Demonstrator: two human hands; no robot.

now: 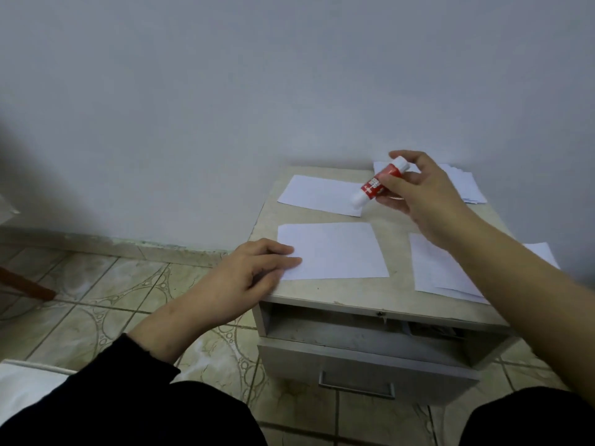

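Note:
A red and white glue stick (376,183) is held in the air by my right hand (418,194), which grips it between thumb and fingers, tilted with its white end down towards a white sheet (317,194) at the back of the small cabinet top (396,230). My left hand (254,272) rests with straight fingers on the left edge of a nearer white sheet (335,251). Under my right forearm lies a third sheet (441,272), partly hidden.
A pile of white papers (467,185) lies at the back right by the wall. The cabinet's drawer (363,365) with a metal handle stands partly pulled out towards my knees. Tiled floor (135,300) spreads to the left, with a reddish bar at the far left.

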